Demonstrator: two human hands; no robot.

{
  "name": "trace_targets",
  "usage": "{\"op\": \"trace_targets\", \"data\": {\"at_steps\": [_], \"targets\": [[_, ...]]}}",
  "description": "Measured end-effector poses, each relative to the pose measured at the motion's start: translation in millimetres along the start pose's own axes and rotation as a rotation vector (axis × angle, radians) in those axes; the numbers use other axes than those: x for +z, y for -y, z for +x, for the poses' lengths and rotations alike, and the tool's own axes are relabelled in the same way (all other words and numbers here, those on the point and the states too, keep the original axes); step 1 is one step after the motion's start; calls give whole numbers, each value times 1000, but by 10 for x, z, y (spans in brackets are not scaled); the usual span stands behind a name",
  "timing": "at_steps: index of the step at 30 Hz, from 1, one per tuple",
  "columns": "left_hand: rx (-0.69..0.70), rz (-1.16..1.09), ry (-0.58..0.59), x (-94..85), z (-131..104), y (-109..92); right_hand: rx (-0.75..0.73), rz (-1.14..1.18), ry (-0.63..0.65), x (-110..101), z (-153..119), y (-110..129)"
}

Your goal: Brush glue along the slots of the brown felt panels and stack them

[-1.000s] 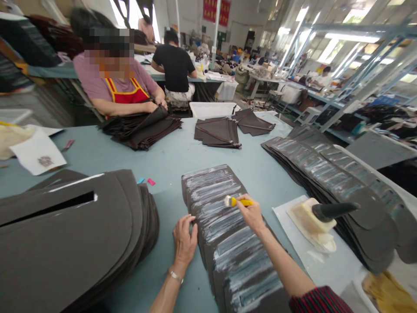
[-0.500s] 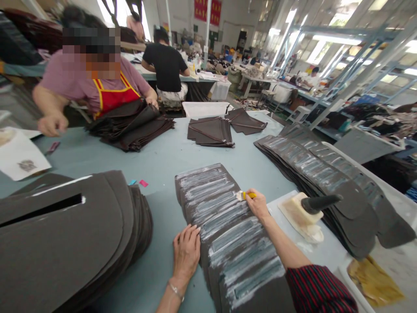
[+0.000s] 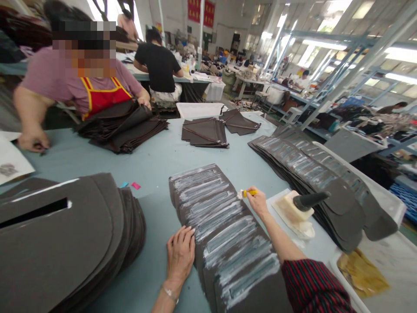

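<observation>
My right hand [image 3: 256, 201] is closed around a small brush with a yellow handle [image 3: 250, 193]. The brush's whitish bristles [image 3: 240, 194] are at the right edge of a stack of dark grey panels [image 3: 257, 292]. White, glue-like streaks [image 3: 213, 204] run in bands around several slots in the top panel. My left hand [image 3: 181, 252] lies flat with its fingers stretched out, the fingertips touching the stack's left edge. To the right of my right hand sits a cream container [image 3: 288, 208] with a black cylindrical piece [image 3: 311, 201] leaning on top.
At left lies a tall stack of dark panels [image 3: 81, 234]. Streaked panels [image 3: 309, 174] lie fanned out at right, near a yellow cloth [image 3: 363, 274]. Across the blue-grey table [image 3: 156, 187], a co-worker in a red apron [image 3: 104, 98] handles dark pieces [image 3: 127, 130]. More pieces [image 3: 205, 132] lie at the back.
The whole view has shifted slightly, so things appear further left. The brush sits a little further out at the panel's right edge. The co-worker's hand at far left has moved down to the table.
</observation>
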State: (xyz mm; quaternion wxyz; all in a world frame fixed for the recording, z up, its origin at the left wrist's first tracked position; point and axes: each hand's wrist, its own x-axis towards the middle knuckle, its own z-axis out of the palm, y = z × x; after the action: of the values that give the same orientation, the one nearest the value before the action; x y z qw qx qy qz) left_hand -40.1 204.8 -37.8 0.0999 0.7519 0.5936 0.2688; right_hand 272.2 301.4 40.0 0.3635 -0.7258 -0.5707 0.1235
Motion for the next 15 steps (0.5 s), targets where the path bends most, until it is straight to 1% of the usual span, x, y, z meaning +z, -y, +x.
{"op": "trace_targets", "data": {"at_steps": [2, 4, 5, 8, 9, 10, 12, 13, 15], "targets": [[-8, -5, 5, -1, -10, -5, -67, 21, 49, -14, -2, -30], [-20, -17, 20, -1, -14, 6, -69, 69, 93, 18, -95, -21], [-26, -27, 30, -4, -12, 19, -41, 76, 73, 28, -149, -14], [-50, -91, 45, -32, -4, 64, 52, 62, -90, 11, -317, 53], [-62, -124, 37, -49, -9, 71, 57, 77, -111, 6, -391, 112], [-76, -153, 21, -68, -23, 68, 47, 110, -95, 12, -487, 195], [-78, -179, 1, -105, -90, 18, -2, 211, 37, 69, -749, 420], [-59, -172, 14, -117, -144, -28, -38, 262, 131, 120, -902, 543], [7, -125, 76, -119, -280, -140, -109, 331, 306, 245, -1187, 742]]}}
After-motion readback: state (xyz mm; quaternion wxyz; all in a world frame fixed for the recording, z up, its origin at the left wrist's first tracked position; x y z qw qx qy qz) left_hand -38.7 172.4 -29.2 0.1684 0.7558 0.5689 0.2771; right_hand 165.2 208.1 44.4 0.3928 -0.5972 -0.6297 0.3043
